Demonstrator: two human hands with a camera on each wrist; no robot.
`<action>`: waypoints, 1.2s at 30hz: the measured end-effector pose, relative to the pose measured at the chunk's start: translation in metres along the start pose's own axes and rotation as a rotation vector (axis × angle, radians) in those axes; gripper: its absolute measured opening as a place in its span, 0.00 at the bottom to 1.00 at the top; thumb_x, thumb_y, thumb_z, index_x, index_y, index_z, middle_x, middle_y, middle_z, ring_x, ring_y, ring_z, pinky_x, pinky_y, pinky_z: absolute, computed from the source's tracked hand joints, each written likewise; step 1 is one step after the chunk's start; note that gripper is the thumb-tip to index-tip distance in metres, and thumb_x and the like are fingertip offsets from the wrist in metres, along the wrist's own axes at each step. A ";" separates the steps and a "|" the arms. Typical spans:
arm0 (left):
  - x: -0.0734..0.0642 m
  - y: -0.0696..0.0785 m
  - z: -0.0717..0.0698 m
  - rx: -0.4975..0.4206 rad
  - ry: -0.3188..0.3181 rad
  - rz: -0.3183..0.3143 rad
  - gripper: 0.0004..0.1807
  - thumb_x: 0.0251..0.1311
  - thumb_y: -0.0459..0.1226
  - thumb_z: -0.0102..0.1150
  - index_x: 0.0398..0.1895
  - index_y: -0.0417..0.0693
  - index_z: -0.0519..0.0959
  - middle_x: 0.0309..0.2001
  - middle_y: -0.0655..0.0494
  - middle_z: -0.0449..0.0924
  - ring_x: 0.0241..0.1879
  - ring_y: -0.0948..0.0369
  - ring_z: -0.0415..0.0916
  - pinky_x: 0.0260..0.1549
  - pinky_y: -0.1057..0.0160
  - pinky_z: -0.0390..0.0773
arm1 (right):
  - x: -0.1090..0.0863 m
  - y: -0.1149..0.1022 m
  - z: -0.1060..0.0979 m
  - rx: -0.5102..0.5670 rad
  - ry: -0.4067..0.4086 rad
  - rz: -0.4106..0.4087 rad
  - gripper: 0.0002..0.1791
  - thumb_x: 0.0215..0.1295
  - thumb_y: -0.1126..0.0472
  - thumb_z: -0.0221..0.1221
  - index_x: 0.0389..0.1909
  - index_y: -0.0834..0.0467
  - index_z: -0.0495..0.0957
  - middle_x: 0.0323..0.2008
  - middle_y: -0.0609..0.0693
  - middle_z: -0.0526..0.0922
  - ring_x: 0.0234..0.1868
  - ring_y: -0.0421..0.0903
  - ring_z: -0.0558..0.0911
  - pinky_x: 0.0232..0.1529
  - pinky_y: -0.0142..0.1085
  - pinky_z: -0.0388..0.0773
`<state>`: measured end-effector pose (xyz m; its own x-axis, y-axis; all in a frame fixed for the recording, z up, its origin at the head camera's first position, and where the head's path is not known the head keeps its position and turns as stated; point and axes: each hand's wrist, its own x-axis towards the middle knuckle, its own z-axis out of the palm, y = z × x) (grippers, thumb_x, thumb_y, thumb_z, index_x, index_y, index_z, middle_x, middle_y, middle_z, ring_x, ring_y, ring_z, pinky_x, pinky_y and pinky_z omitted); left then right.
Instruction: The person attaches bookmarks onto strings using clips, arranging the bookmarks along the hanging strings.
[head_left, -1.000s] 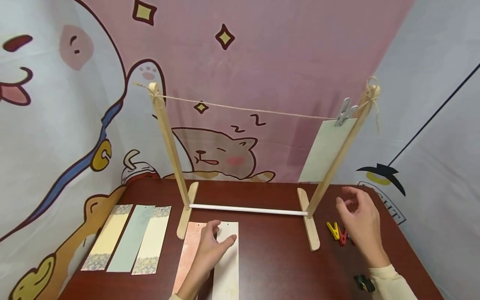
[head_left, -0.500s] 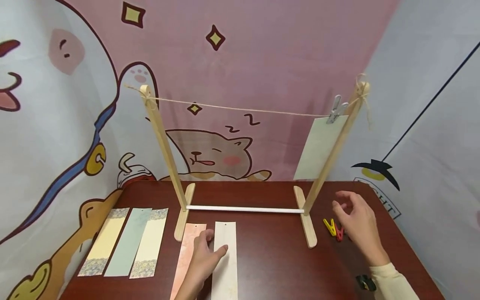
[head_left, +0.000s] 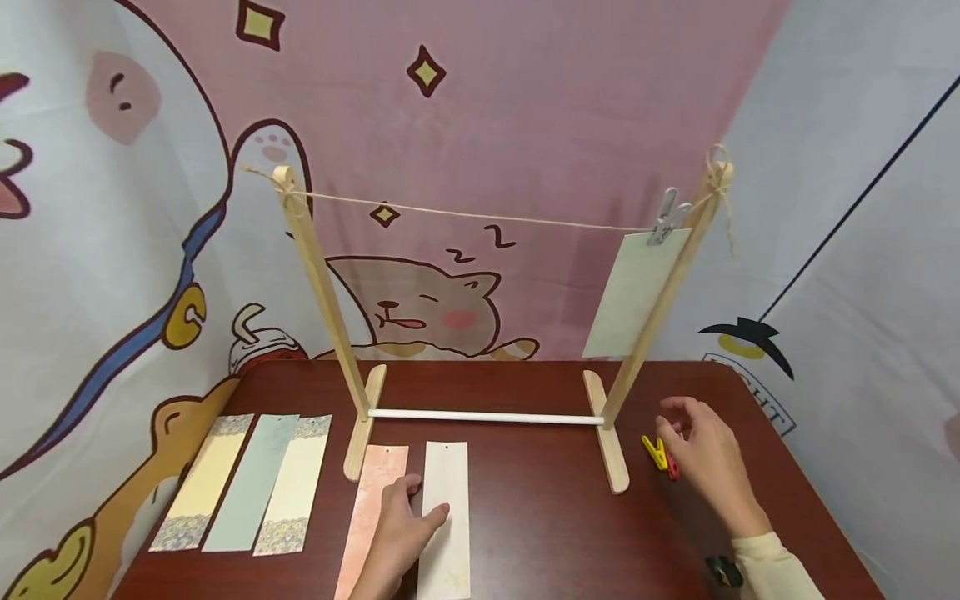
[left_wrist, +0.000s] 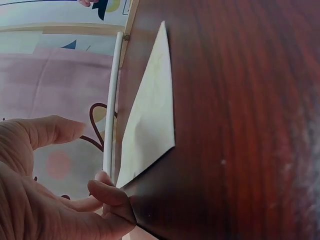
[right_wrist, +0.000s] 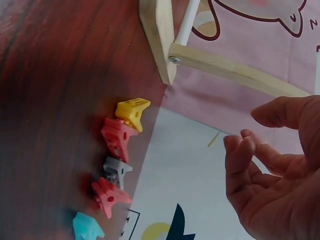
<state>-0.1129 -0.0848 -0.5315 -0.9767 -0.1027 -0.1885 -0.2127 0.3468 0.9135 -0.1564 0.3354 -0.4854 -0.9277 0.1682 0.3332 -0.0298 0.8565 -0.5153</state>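
Note:
In the head view my left hand [head_left: 401, 525] is over a pink paper strip [head_left: 378, 483] and beside a white paper strip [head_left: 446, 517], thumb and fingers spread apart. Whether its fingertips touch the pink strip cannot be told. The white strip [left_wrist: 152, 110] lies flat in the left wrist view. At the right, my right hand [head_left: 708, 462] hovers with loosely bent fingers, holding nothing. Below it lie a yellow clothespin [right_wrist: 132, 113], a red clothespin [right_wrist: 116, 137], a grey one, another red one and a teal clothespin [right_wrist: 87, 227], partly hidden by the hand in the head view.
A wooden frame [head_left: 318, 283] carries a string [head_left: 465, 215]. A grey clothespin [head_left: 666, 221] fixes a pale green strip [head_left: 633, 292] to it near the right post. Several paper strips, including a grey-green one [head_left: 251, 483], lie at the left. A dark object [head_left: 723, 572] lies near my right sleeve.
My left hand has drawn back toward me and slightly left, uncovering the top of the white strip. My right hand has come slightly nearer over the clothespins. The head view has shifted a little.

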 end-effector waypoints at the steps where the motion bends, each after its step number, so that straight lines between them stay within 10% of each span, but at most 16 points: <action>1: 0.000 -0.001 0.001 0.009 0.006 0.000 0.38 0.57 0.32 0.77 0.67 0.23 0.69 0.60 0.32 0.68 0.64 0.34 0.70 0.63 0.30 0.69 | 0.000 0.001 0.000 -0.002 -0.015 0.003 0.16 0.72 0.62 0.69 0.54 0.65 0.82 0.39 0.56 0.81 0.35 0.50 0.78 0.31 0.42 0.73; 13: -0.009 -0.008 0.001 0.148 -0.012 0.013 0.43 0.51 0.34 0.83 0.65 0.23 0.70 0.55 0.35 0.68 0.56 0.36 0.77 0.57 0.35 0.78 | 0.000 0.014 0.009 -0.007 -0.164 0.060 0.21 0.73 0.61 0.70 0.59 0.70 0.79 0.50 0.68 0.81 0.46 0.62 0.82 0.43 0.61 0.83; 22: -0.015 -0.009 0.007 0.277 -0.028 0.021 0.47 0.45 0.38 0.90 0.63 0.27 0.70 0.51 0.39 0.64 0.36 0.48 0.76 0.40 0.41 0.84 | 0.001 0.023 0.012 -0.044 -0.259 0.058 0.24 0.68 0.60 0.72 0.57 0.72 0.80 0.47 0.66 0.80 0.36 0.53 0.79 0.34 0.47 0.76; 36: -0.012 -0.013 0.013 0.398 0.035 0.089 0.40 0.38 0.33 0.92 0.49 0.29 0.71 0.44 0.40 0.64 0.24 0.52 0.71 0.29 0.49 0.82 | 0.005 0.037 0.028 -0.090 -0.347 0.068 0.23 0.65 0.62 0.73 0.52 0.76 0.81 0.48 0.72 0.80 0.44 0.63 0.81 0.47 0.62 0.79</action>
<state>-0.0985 -0.0766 -0.5460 -0.9916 -0.0852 -0.0969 -0.1289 0.6884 0.7138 -0.1723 0.3543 -0.5245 -0.9979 0.0642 0.0045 0.0553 0.8911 -0.4504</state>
